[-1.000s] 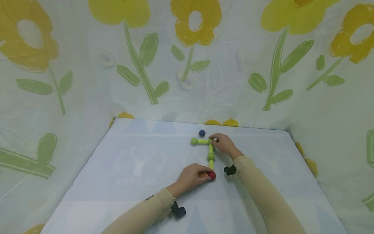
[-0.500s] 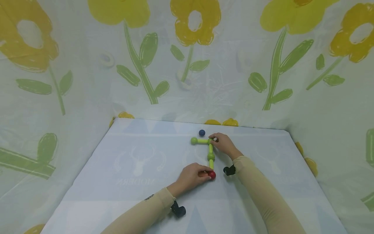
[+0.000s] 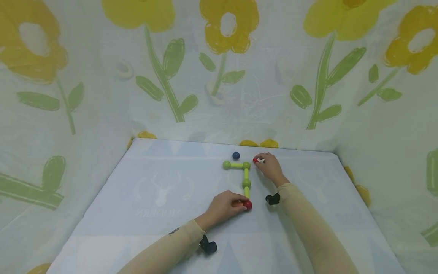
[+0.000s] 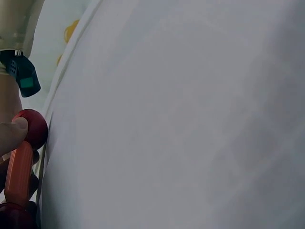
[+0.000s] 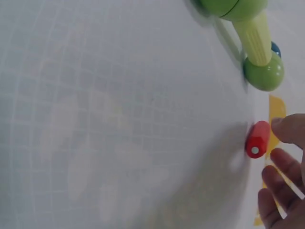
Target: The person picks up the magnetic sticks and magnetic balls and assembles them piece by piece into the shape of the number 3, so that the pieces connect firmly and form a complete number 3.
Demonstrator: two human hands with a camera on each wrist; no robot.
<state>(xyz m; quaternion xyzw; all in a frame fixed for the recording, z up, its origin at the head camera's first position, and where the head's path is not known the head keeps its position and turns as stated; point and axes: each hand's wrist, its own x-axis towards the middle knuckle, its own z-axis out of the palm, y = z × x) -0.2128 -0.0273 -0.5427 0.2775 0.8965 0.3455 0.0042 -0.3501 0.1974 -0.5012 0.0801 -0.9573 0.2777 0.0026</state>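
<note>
Green balls and yellow-green magnetic rods (image 3: 237,166) form a bent chain on the table, with a corner ball (image 3: 246,166) at the far end. Its near rod (image 3: 247,192) reaches down to a red ball (image 3: 248,205). My left hand (image 3: 224,207) grips an orange rod (image 4: 19,174) with a red ball at either end, the thumb lying on one ball in the left wrist view. Just right of the corner ball, my right hand (image 3: 272,167) pinches a short red magnetic rod (image 5: 258,139), its metal tip showing in the right wrist view. The other right fingers are loosely spread.
A loose blue ball (image 3: 236,155) lies just behind the chain. The white table (image 3: 137,228) ends at a flower-printed curtain (image 3: 260,83) at the back and sides. Small black cameras (image 3: 209,245) hang at both wrists.
My right hand has left the corner ball and shifted to the right, and the red rod between its fingertips now shows. The left hand and the chain stay where they were.
</note>
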